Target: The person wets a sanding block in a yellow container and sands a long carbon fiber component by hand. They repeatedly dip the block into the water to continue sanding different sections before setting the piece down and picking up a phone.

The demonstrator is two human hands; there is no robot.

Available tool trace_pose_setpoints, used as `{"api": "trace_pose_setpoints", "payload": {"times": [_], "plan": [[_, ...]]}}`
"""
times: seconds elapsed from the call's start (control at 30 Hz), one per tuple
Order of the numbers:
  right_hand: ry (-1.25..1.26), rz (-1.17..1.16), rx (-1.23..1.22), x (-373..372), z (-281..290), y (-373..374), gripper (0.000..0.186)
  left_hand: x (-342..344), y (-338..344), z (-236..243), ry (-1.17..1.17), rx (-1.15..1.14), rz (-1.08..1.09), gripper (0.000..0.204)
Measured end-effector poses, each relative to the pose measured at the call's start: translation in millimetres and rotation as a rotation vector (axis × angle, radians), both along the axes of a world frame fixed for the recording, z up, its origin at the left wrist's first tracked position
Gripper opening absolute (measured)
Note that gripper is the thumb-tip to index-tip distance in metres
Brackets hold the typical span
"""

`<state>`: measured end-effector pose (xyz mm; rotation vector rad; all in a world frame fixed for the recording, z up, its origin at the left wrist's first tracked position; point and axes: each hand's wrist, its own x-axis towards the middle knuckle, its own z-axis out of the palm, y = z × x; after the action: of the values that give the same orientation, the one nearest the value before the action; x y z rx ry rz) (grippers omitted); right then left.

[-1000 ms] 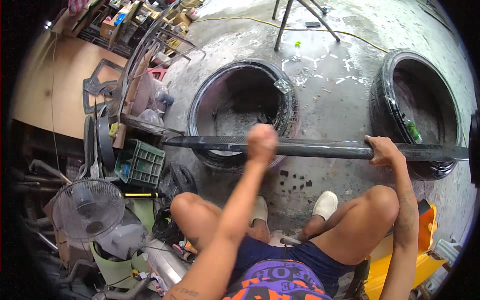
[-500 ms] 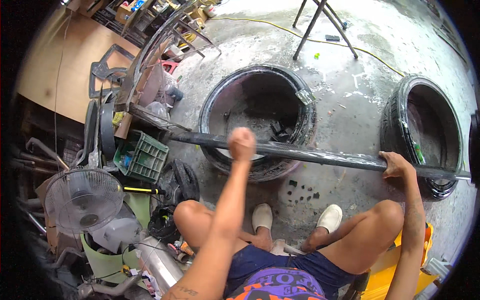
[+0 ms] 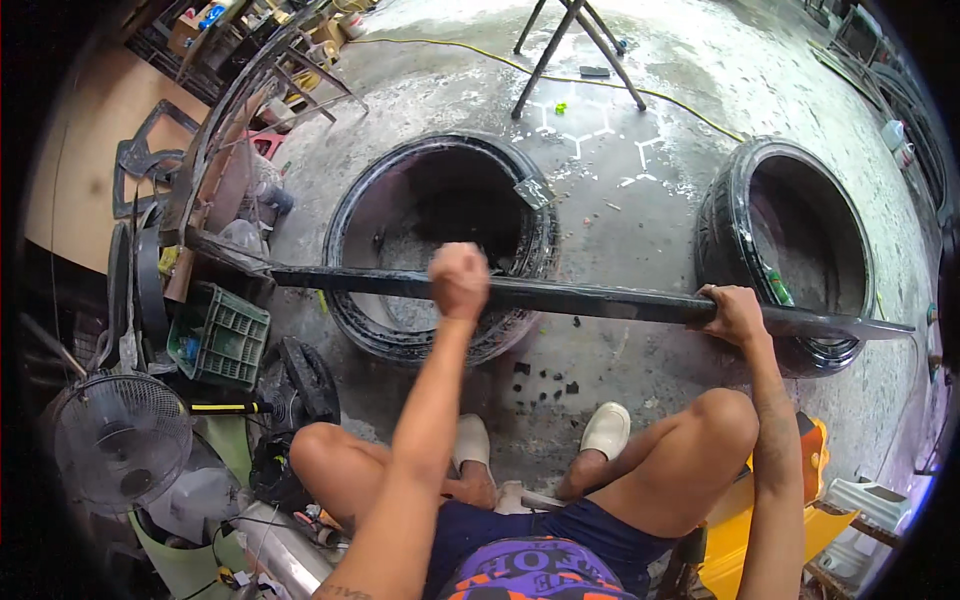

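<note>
A long, narrow black panel (image 3: 600,302), glossy in places, lies crosswise in front of me over two tyres. My right hand (image 3: 730,312) grips it right of the middle, thumb and fingers around its edge. Closed into a fist, my left hand (image 3: 460,280) is over the panel left of its middle, slightly blurred; anything inside the fist is hidden. Beneath the left part stands a large tyre (image 3: 340,225) lying on its side, with dark scraps inside. The second tyre (image 3: 712,235) is under the right part, with a small green object (image 3: 778,288) at its inner side.
Several small black bits (image 3: 545,385) lie on the concrete floor by my shoes. To the left are a green crate (image 3: 225,335), a fan (image 3: 122,440) and piled parts. A yellow object (image 3: 740,550) is by my right leg; a metal stand (image 3: 575,55) rises ahead.
The view has shifted right, so the scene sits further left. The panel's top now looks darker and its face is tilted differently. Both hands remain at it, the left still a fist.
</note>
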<state>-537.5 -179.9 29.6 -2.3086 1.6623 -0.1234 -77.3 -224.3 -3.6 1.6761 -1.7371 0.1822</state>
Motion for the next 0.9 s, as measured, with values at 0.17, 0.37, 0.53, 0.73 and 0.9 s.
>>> {"api": "trace_pose_setpoints", "payload": {"times": [0.17,0.37,0.53,0.73,0.9], "plan": [[0.044,-0.016,-0.036,-1.6,-2.2,-0.2,0.057,-91.7,7.8,0.1,-0.016,-0.014,-0.234,0.015],[0.011,-0.01,-0.081,-6.2,-6.9,5.8,0.06,-141.0,54.4,12.7,0.301,-0.104,-0.374,0.02],[-0.045,0.011,-0.167,2.6,-10.1,2.5,0.059,42.5,108.0,-4.5,-0.047,-0.059,0.278,0.026],[-0.03,-0.011,-0.318,-56.3,-65.1,-9.1,0.06,37.0,117.6,-11.0,0.065,0.324,0.25,0.051],[-0.105,0.015,-0.195,-21.7,-36.8,-11.4,0.048,68.4,189.4,67.8,0.292,-0.053,0.142,0.055]]}}
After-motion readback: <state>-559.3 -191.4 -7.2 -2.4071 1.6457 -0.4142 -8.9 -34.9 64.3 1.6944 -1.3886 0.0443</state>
